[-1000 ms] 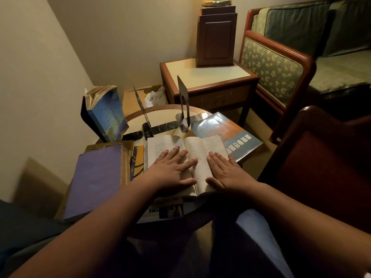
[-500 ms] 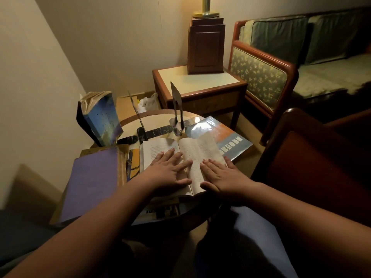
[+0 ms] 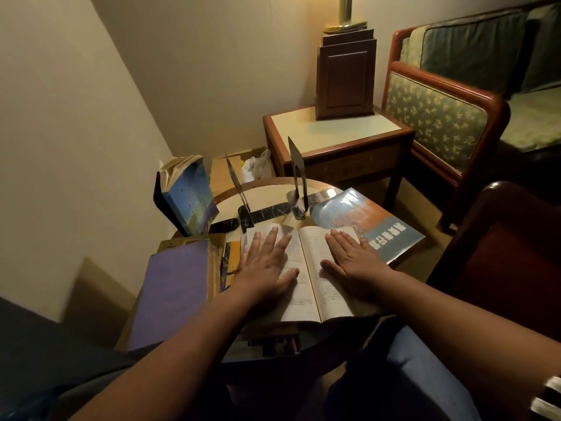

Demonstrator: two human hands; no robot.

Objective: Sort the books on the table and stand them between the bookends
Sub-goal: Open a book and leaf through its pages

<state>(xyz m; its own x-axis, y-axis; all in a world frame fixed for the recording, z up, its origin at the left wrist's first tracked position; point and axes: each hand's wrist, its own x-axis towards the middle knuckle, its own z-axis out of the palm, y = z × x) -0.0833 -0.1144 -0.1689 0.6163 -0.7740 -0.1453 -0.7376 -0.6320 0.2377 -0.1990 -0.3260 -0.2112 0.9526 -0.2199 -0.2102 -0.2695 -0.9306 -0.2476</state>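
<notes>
- The open cream-paged book [image 3: 308, 287] lies flat at the near edge of the round wooden desk [image 3: 267, 194]. Its gutter, the long axis, runs from the near edge toward the far edge.
- The left hand [image 3: 267, 268] rests palm-down on the left page. Its fingers are straight and spread, and grip nothing.
- The right hand [image 3: 352, 265] rests palm-down on the right page. Its fingers are straight and close together, and grip nothing.
- Both forearms reach forward and converge on the book. Neither hand is nearer to it than the other.
- The left thin dark metal bookend [image 3: 239, 189] stands tilted and the right thin dark metal bookend [image 3: 297, 174] stands upright. Both are toward the far edge, just beyond the hands, with no book between them.
- The gutter points roughly at that gap. The next move probably calls for folding one half over the gutter, then standing the closed book upright.
- The purple-covered book [image 3: 173, 287] lies flat at the left edge.
- The blue paperback [image 3: 191, 205] leans outside the left bookend.
- The glossy blue-and-orange book [image 3: 373, 226] overhangs the right edge.
</notes>
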